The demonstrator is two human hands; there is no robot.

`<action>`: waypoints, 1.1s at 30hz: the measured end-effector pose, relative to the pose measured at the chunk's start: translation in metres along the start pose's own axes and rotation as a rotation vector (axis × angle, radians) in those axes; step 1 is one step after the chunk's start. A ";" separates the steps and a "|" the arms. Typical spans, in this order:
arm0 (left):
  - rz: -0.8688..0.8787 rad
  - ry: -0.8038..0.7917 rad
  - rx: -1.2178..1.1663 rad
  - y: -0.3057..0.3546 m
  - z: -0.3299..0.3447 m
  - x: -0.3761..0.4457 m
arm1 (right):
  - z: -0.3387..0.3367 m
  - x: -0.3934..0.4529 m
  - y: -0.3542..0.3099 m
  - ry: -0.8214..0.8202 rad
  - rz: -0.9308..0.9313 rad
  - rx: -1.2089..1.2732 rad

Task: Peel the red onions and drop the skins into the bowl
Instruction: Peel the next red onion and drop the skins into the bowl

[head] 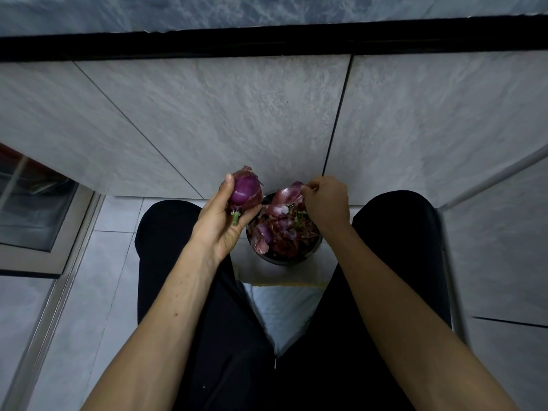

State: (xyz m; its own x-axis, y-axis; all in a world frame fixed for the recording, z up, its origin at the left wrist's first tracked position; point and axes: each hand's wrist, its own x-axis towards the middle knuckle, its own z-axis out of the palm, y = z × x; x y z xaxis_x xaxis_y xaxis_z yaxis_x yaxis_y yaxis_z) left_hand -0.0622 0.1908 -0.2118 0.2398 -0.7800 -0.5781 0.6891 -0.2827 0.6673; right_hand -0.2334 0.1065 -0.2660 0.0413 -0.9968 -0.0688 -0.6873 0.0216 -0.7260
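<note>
My left hand (221,221) grips a red onion (244,192), partly peeled, its shiny purple flesh showing and a green stub at its lower end. Loose papery skin still clings to its top and right side. My right hand (327,201) pinches a pink-purple piece of onion skin (289,194) above the bowl. The dark round bowl (284,259) stands on the floor between my knees and holds a heap of red skins and green bits.
I sit with both legs in black trousers either side of the bowl. A grey tiled wall (237,114) rises just behind it. A white cloth or bag (284,304) lies below the bowl. A metal-framed glass panel (38,215) is at the left.
</note>
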 end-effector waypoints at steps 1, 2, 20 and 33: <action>-0.002 -0.006 0.002 0.000 0.000 0.000 | 0.002 0.000 0.000 -0.011 0.010 -0.003; -0.005 -0.010 0.003 0.000 0.001 -0.001 | 0.003 0.000 0.000 -0.014 0.022 -0.006; 0.077 -0.176 0.282 -0.010 -0.004 0.000 | -0.024 -0.026 -0.033 -0.375 -0.225 0.439; 0.492 -0.003 0.710 -0.011 0.001 -0.012 | -0.029 -0.027 -0.037 -0.275 -0.230 0.406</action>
State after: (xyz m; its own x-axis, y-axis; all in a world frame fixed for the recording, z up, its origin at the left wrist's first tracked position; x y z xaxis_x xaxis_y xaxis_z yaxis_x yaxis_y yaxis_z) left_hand -0.0735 0.2034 -0.2119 0.3961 -0.9066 -0.1457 -0.0831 -0.1934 0.9776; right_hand -0.2296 0.1308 -0.2173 0.3834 -0.9235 -0.0141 -0.3050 -0.1122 -0.9457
